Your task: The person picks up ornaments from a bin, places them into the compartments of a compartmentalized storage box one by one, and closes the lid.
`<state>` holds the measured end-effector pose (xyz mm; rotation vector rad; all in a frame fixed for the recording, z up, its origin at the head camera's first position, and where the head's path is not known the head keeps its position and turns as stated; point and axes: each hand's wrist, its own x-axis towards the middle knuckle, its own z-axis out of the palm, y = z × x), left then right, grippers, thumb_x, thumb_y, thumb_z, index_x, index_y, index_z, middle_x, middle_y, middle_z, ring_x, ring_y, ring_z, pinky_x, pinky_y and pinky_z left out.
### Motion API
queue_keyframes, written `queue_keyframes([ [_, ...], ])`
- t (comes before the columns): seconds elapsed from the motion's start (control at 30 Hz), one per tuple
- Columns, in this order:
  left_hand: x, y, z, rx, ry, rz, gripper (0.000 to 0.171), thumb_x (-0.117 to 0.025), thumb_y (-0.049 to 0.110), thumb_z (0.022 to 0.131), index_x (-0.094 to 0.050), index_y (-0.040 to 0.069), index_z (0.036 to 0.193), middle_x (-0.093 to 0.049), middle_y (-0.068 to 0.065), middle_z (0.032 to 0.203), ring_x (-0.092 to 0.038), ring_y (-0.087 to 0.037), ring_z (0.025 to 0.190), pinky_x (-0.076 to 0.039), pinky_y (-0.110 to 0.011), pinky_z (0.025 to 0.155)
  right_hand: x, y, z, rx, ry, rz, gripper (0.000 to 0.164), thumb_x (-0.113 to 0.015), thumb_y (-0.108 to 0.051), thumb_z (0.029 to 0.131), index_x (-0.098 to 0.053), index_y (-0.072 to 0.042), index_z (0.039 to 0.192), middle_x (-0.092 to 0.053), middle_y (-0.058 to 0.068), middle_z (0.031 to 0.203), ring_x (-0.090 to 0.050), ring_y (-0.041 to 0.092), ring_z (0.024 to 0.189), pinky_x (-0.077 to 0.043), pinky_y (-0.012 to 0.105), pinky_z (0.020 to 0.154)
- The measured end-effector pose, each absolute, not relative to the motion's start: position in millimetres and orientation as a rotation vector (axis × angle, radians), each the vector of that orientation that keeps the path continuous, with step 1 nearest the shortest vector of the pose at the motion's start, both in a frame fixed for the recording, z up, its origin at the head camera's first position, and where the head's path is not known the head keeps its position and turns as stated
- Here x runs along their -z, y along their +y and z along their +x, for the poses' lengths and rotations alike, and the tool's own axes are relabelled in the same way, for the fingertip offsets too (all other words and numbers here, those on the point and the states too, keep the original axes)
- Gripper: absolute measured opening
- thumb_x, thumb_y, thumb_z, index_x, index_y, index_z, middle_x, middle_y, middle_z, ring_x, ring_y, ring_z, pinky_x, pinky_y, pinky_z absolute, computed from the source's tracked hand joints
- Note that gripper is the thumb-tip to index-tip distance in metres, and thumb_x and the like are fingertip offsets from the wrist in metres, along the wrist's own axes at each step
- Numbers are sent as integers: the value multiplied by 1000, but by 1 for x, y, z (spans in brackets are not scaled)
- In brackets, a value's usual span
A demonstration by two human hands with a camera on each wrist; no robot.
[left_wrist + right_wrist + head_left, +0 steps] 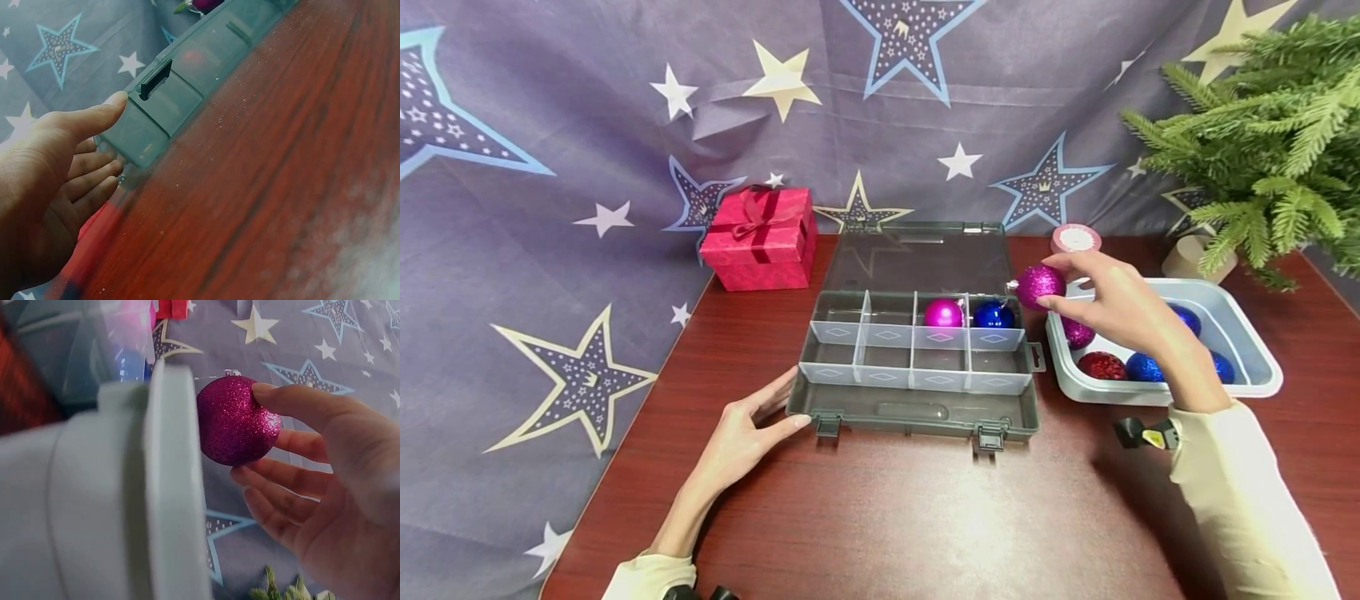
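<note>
My right hand [1112, 300] pinches a glittery magenta Christmas ball [1040, 287] between thumb and fingers, its silver cap towards the left. The ball is above the near-left rim of a white tray [1157, 396]. My left hand [741, 437] touches the front left corner of a dark see-through organizer box [917, 408], the thumb along its front wall and the fingers beside its left side. The box's lid [917, 258] lies open at the back. In the back row of compartments sit a shiny pink ball [943, 313] and, to its right, a shiny blue ball [994, 315].
The tray holds a red glitter ball [1102, 366], a magenta glitter ball [1078, 333] and several blue ones. Behind stand a red gift box [760, 237], a pink-edged ribbon roll [1076, 238] and a green fir tree [1262, 142]. A starry cloth [895, 150] hangs behind the table.
</note>
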<state>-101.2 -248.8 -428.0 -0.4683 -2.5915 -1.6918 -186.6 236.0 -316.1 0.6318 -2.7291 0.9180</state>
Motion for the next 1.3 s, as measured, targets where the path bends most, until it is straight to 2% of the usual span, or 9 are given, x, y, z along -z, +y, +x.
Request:
queue_keyframes([
  [0.1, 428, -249, -101, 1696, -2588, -471, 68, -84, 14, 90, -55, 16, 151, -64, -9, 139, -63, -24, 125, -49, -21, 102, 313, 227, -189, -908, -2751, 646, 47, -80, -20, 93, -65, -1, 133, -70, 19, 118, -65, 36, 109, -51, 59, 92],
  [0.33, 429, -249, -102, 1687, -2587, -480, 67, -83, 14, 90, -55, 17, 151, -64, -9, 139, -63, -23, 125, -49, -20, 102, 313, 207, -197, -939, -2774, 688, 47, -82, -17, 91, -65, 0, 132, -70, 15, 111, -67, 33, 101, -55, 55, 91],
  [0.7, 429, -250, -102, 1687, -2587, -480, 68, -83, 14, 90, -55, 17, 152, -64, -8, 139, -63, -23, 125, -49, -21, 102, 316, 174, -209, -1026, -2790, 765, 46, -80, -19, 93, -64, 1, 132, -67, 18, 117, -66, 34, 108, -54, 53, 98],
  [1.3, 429, -250, -102, 1689, -2597, -461, 69, -84, 15, 90, -55, 17, 152, -64, -7, 140, -63, -23, 125, -49, -22, 103, 323, 123, -228, -1110, -2768, 920, 46, -81, -15, 91, -64, 0, 131, -67, 17, 123, -66, 31, 109, -55, 48, 96],
])
